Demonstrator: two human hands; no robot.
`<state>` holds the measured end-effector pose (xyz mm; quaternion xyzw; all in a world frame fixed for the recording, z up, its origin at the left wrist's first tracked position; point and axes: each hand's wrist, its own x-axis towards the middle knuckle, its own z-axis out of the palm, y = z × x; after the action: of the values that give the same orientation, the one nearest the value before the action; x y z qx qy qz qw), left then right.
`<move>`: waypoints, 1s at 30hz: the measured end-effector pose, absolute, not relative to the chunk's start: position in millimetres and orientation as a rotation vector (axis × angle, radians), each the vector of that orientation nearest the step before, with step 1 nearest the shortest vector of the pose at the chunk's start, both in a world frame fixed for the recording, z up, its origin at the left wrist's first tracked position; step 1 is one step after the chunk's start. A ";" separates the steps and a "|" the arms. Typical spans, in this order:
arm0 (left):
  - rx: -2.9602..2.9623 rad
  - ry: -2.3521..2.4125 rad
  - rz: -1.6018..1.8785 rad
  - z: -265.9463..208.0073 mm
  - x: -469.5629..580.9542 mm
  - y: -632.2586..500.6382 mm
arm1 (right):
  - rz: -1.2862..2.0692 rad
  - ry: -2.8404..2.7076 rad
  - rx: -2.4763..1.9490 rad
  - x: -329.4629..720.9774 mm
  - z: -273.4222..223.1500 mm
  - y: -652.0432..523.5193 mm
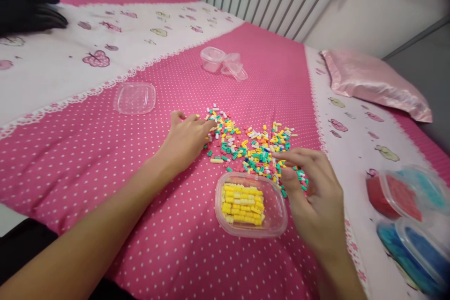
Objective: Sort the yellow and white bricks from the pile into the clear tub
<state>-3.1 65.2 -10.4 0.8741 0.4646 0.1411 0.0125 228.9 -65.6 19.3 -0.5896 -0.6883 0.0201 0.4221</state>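
A loose pile of tiny building bricks (260, 152) in yellow, green, white, pink and a few blue lies on the pink dotted bedspread. My left hand (188, 138) reaches palm-down to the pile's left edge, fingers bent and apart, touching or just above the bricks there. Over the right side of the pile is my right hand (314, 187), thumb and fingers apart with nothing visible between them. Between my hands, nearer to me, stands a clear plastic container (276, 213) holding yellow and cream bricks (242, 204) packed in rows.
A clear lid (135, 98) lies to the left. Farther back are small clear containers (213, 58). At right are containers with red pieces (397, 194) and blue pieces (411, 253), and a pink pillow (378, 84). A black-gloved hand (31, 9) rests at upper left.
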 end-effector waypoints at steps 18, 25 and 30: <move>2.748 1.479 0.436 0.1 -14.5 65.0 | 0.167 -1.676 -1.496 230.7 11.5 -61.3; 2.749 1.530 0.468 3.4 -19.0 64.2 | 0.172 -1.692 -1.498 231.7 11.0 -62.7; 2.807 1.439 0.452 -5.4 -6.9 60.8 | 0.180 -1.699 -1.482 231.8 9.9 -62.2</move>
<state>-6.9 60.8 -5.4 0.8806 0.4515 0.1417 -0.0227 231.8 -62.2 9.9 -0.5928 -0.6796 0.0720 0.4261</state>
